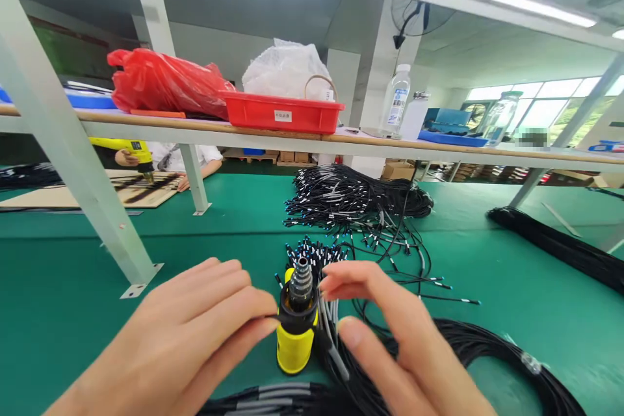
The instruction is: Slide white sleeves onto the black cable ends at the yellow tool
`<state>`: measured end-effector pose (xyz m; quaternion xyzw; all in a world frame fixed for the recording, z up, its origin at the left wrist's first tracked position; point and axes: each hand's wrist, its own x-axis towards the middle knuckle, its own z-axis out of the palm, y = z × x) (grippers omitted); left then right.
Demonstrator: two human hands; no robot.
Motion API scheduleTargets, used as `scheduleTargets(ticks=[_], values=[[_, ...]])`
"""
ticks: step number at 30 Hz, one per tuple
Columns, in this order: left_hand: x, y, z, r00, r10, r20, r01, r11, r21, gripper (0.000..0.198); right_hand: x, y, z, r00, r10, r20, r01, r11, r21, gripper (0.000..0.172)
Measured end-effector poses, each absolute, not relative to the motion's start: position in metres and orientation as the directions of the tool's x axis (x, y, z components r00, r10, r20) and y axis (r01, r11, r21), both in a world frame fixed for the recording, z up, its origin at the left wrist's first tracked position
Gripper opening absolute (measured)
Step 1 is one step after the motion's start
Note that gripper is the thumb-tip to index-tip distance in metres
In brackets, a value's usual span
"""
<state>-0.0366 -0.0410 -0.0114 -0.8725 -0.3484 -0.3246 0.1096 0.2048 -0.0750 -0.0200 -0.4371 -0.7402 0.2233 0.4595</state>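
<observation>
Our left fingers (pixel 262 304) pinch a black strand (pixel 278 319), likely light and pliable, best held endwise; right fingers (pixel 351 333) gape empty.

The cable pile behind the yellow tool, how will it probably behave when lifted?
The cable pile would likely sag, as it spreads in loose curves. It may tangle, being crossed and splayed in front. It could feel heavy, being so densely heaped.

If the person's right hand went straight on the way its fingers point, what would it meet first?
Probably the dark, stepped, tapering nozzle of the upright yellow-and-black tool: the fingers of the right hand point leftward at it, though depth is unclear from this single view.
</observation>
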Motion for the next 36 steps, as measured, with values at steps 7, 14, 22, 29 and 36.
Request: scheduleTargets(ticks=[7, 14, 22, 29, 36], values=[[-0.010, -0.025, -0.017, 0.503, 0.662, 0.556, 0.641, -0.717, 0.274, 0.026, 0.193, -0.054, -0.022, -0.343, 0.878, 0.333, 0.410, 0.459, -0.788, 0.008], [-0.019, -0.016, -0.035, 0.402, 0.773, 0.491, 0.688, -0.609, 0.395, 0.027, 0.197, -0.039, -0.030, -0.263, 0.906, 0.331, 0.457, 0.419, -0.784, 0.011], [-0.022, -0.005, -0.040, 0.343, 0.851, 0.397, 0.732, -0.507, 0.455, 0.037, 0.197, -0.025, -0.027, -0.209, 0.911, 0.356, 0.531, 0.411, -0.741, 0.011], [-0.016, 0.000, -0.038, 0.330, 0.891, 0.312, 0.724, -0.451, 0.522, 0.044, 0.195, -0.016, -0.031, -0.193, 0.909, 0.369, 0.550, 0.411, -0.727, 0.013], [-0.012, 0.006, -0.036, 0.286, 0.908, 0.306, 0.675, -0.418, 0.608, 0.046, 0.192, -0.006, -0.036, -0.168, 0.896, 0.412, 0.557, 0.431, -0.710, 0.014]])
